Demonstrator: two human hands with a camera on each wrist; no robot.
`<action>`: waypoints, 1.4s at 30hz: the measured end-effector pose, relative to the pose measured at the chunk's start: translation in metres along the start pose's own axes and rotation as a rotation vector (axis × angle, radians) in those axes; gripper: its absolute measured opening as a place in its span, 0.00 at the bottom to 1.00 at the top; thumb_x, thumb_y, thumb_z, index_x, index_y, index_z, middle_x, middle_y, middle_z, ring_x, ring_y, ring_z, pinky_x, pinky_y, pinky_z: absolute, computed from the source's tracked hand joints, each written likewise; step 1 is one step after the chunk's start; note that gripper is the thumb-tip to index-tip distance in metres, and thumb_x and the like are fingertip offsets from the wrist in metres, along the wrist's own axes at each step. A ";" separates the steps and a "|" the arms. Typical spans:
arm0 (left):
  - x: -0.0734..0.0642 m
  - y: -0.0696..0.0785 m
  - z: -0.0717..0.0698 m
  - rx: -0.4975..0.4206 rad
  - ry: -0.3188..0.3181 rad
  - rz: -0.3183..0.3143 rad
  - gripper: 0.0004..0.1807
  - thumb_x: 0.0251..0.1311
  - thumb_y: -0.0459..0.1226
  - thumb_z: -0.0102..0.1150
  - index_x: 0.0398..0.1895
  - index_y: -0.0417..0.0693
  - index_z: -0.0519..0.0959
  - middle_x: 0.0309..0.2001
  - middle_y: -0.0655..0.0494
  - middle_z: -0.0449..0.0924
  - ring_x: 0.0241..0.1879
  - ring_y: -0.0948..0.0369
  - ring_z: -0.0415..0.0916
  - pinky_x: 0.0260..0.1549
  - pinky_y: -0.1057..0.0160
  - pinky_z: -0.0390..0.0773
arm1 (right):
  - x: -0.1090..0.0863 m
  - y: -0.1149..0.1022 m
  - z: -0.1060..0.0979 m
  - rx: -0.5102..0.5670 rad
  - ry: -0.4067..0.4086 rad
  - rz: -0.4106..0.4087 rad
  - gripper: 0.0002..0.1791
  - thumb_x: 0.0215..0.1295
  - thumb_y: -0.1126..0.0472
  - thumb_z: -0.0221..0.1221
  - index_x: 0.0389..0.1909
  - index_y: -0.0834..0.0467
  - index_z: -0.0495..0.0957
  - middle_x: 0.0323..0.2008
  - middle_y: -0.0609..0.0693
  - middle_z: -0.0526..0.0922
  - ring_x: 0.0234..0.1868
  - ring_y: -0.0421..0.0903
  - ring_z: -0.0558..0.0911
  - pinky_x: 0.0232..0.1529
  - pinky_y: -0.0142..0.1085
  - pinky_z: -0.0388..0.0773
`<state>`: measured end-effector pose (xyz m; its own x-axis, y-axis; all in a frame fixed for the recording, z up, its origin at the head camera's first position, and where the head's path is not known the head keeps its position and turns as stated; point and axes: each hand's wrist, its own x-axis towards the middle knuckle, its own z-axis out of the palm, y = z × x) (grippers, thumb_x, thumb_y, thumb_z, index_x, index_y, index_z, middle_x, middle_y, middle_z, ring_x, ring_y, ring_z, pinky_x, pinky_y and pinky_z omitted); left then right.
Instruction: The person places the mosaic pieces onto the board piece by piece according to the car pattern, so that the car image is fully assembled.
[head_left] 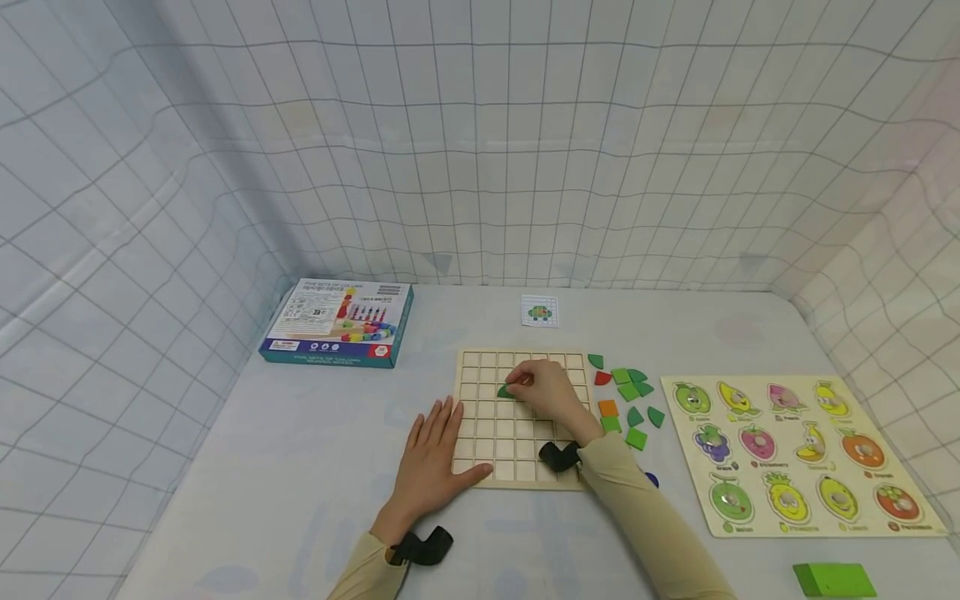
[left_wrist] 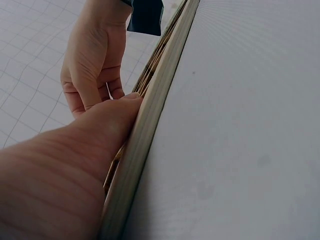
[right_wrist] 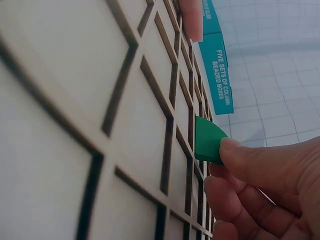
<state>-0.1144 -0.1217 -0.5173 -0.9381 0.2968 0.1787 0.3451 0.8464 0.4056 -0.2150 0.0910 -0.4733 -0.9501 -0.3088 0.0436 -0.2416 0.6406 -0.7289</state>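
Note:
A wooden grid board (head_left: 483, 429) lies on the table, divided into square cells. Above its upper middle, my right hand (head_left: 551, 390) pinches a green quarter-circle tile (right_wrist: 208, 141) between thumb and fingers. In the right wrist view the tile stands at the cell ridges, its curved side toward the thumb; whether it sits in a cell I cannot tell. My left hand (head_left: 427, 462) rests at the board's left edge with fingers straight, and the thumb (left_wrist: 117, 112) lies on the near rim. Loose green tiles (head_left: 636, 438), an orange square tile (head_left: 608, 408) and a red tile (head_left: 602, 378) lie right of the board.
A small picture card (head_left: 540, 312) lies behind the board. A bead set box (head_left: 337, 323) stands at the back left. On the right is a fruit puzzle board (head_left: 806, 454), with a green block (head_left: 834, 579) in front. A blue piece (head_left: 652, 479) shows beside the right sleeve.

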 end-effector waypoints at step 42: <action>-0.001 0.001 -0.001 0.006 -0.010 -0.005 0.54 0.52 0.66 0.55 0.74 0.42 0.52 0.73 0.45 0.47 0.72 0.50 0.39 0.67 0.49 0.37 | -0.002 0.004 -0.004 -0.126 -0.068 -0.007 0.07 0.63 0.60 0.62 0.39 0.51 0.87 0.34 0.43 0.80 0.31 0.40 0.73 0.34 0.36 0.72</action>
<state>-0.1136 -0.1217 -0.5163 -0.9400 0.2970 0.1681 0.3405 0.8503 0.4014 -0.2152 0.0972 -0.4735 -0.9338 -0.3577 -0.0009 -0.2753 0.7203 -0.6366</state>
